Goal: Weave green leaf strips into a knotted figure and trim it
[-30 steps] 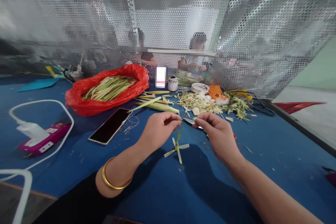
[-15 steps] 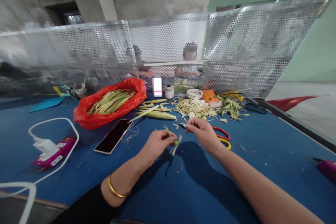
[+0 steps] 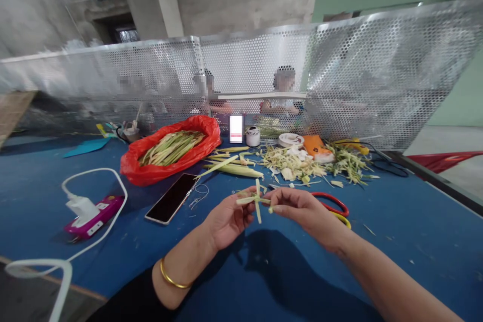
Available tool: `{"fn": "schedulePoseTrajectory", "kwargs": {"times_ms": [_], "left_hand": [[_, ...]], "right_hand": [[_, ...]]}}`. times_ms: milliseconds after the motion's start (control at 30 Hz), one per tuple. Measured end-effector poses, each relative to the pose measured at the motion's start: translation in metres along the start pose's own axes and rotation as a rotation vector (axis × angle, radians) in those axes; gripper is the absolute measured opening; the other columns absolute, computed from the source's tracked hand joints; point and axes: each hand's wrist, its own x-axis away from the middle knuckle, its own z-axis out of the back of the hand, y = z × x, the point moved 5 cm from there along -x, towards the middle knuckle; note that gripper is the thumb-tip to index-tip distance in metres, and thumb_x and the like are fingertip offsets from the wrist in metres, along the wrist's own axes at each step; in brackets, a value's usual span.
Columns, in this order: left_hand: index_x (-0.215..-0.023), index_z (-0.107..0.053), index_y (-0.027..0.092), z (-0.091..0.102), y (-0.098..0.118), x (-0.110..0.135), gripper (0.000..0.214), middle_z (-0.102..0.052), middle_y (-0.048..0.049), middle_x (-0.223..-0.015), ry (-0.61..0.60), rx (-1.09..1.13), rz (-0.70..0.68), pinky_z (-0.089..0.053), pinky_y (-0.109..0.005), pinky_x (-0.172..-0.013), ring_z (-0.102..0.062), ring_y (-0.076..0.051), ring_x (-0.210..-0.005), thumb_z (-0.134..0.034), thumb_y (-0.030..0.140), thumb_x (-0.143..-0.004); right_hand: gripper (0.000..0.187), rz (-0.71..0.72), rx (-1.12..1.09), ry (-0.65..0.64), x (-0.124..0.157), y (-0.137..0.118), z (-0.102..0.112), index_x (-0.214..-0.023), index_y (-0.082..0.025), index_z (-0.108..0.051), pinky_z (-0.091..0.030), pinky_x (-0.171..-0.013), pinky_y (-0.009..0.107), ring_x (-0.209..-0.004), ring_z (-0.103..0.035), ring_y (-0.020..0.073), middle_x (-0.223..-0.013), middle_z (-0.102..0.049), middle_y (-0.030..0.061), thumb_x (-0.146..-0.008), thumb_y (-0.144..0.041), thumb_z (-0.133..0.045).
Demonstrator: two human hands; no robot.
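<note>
A cross of pale green husk strips (image 3: 257, 199), plaited at its middle, is held up in my left hand (image 3: 229, 217), whose palm is turned up with the fingers closed round its back. Close beside it, my right hand (image 3: 302, 210) pinches a small pale husk piece (image 3: 270, 210) between thumb and forefinger, at the right arm of the cross. Whether that piece is joined to the cross, I cannot tell. Scissors with red and yellow handles (image 3: 339, 205) lie behind my right wrist, partly covered by it.
A red plastic bag (image 3: 130, 167) full of long husk strips stands left of loose husks (image 3: 241, 170). A phone (image 3: 171, 198) lies on the blue table, with a purple power strip (image 3: 96, 216) further left. Husk scraps (image 3: 290, 163) are heaped before a perforated metal screen (image 3: 249, 55); people sit behind it.
My left hand has turned palm up, bringing the cross to face me. From the table near the scissors, my right hand has come to the cross. The view has swung slightly left.
</note>
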Motion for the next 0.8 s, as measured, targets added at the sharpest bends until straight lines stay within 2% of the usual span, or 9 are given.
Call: {"fn": "schedulePoseTrajectory", "kwargs": {"times_ms": [67,167,267,333,400,467,533,633,800], "left_hand": [[-0.100,-0.068,0.012,0.001,-0.001,0.000,0.024,-0.066,0.0000,-0.070,0.008,-0.001,0.013,-0.047,-0.015,-0.048,-0.058,-0.005,-0.051,-0.066,0.007,-0.077],[-0.097,-0.069,0.014,0.002,-0.002,-0.002,0.022,-0.067,-0.0004,-0.074,-0.005,-0.065,0.016,-0.045,-0.014,-0.048,-0.058,-0.005,-0.054,-0.067,0.008,-0.076],[-0.093,-0.069,0.013,0.007,-0.003,-0.003,0.015,-0.067,-0.0023,-0.079,0.020,-0.186,0.010,-0.047,-0.015,-0.049,-0.058,-0.006,-0.056,-0.068,0.018,-0.080],[-0.092,-0.066,0.012,0.011,-0.002,-0.003,0.018,-0.065,-0.0036,-0.079,0.064,-0.240,-0.001,-0.047,-0.017,-0.049,-0.058,-0.008,-0.057,-0.064,0.028,-0.084],[-0.094,-0.063,0.013,0.016,0.003,0.000,0.023,-0.063,-0.0029,-0.078,0.147,-0.273,-0.054,-0.047,-0.019,-0.048,-0.059,-0.009,-0.058,-0.059,0.035,-0.087],[-0.099,-0.059,0.016,0.019,0.011,0.005,0.026,-0.060,-0.0005,-0.076,0.244,-0.341,-0.170,-0.045,-0.019,-0.048,-0.059,-0.010,-0.059,-0.057,0.040,-0.087],[-0.102,-0.057,0.019,0.017,0.020,0.010,0.031,-0.058,0.0012,-0.074,0.279,-0.436,-0.294,-0.044,-0.019,-0.050,-0.058,-0.011,-0.062,-0.059,0.045,-0.085],[-0.096,-0.062,0.019,0.007,0.023,0.015,0.036,-0.060,0.0004,-0.074,0.162,-0.574,-0.334,-0.044,-0.020,-0.053,-0.059,-0.011,-0.065,-0.061,0.051,-0.081],[-0.082,-0.069,0.016,-0.003,0.010,0.014,0.037,-0.067,-0.0036,-0.071,-0.058,-0.677,-0.199,-0.042,-0.021,-0.058,-0.060,-0.012,-0.063,-0.063,0.052,-0.079]], "right_hand": [[0.020,0.017,0.073,0.014,0.000,0.002,-0.003,-0.073,-0.019,-0.062,-0.047,-0.068,0.029,-0.070,-0.057,0.0163,-0.074,-0.064,0.0016,-0.078,-0.038,-0.068],[0.015,0.023,0.168,0.032,0.001,0.004,-0.004,-0.074,-0.019,-0.062,-0.045,-0.064,0.027,-0.066,-0.053,0.0143,-0.070,-0.061,-0.0004,-0.080,-0.033,-0.064],[0.013,0.046,0.258,0.042,0.002,0.002,-0.002,-0.074,-0.020,-0.062,-0.045,-0.065,0.028,-0.068,-0.054,0.0151,-0.071,-0.061,0.0000,-0.080,-0.031,-0.063],[0.012,0.083,0.315,0.050,0.002,-0.002,0.000,-0.073,-0.020,-0.062,-0.045,-0.067,0.029,-0.069,-0.055,0.0158,-0.072,-0.061,0.0001,-0.080,-0.029,-0.063],[0.012,0.107,0.364,0.057,0.002,-0.004,0.002,-0.072,-0.020,-0.061,-0.046,-0.068,0.029,-0.071,-0.055,0.0164,-0.073,-0.061,0.0002,-0.081,-0.028,-0.062],[0.011,0.112,0.402,0.061,0.002,-0.005,0.005,-0.073,-0.021,-0.060,-0.046,-0.070,0.030,-0.074,-0.056,0.0171,-0.074,-0.061,0.0002,-0.081,-0.027,-0.062],[0.011,0.113,0.434,0.068,0.002,-0.003,0.008,-0.073,-0.021,-0.060,-0.046,-0.072,0.030,-0.077,-0.057,0.0176,-0.075,-0.061,0.0002,-0.082,-0.026,-0.061],[0.011,0.135,0.483,0.061,0.002,-0.002,0.009,-0.074,-0.021,-0.059,-0.045,-0.074,0.030,-0.077,-0.057,0.0174,-0.076,-0.061,0.0001,-0.084,-0.023,-0.061],[0.013,0.207,0.557,0.021,0.004,-0.002,0.002,-0.074,-0.021,-0.057,-0.045,-0.074,0.030,-0.079,-0.057,0.0167,-0.080,-0.061,0.0005,-0.086,-0.016,-0.058]]}}
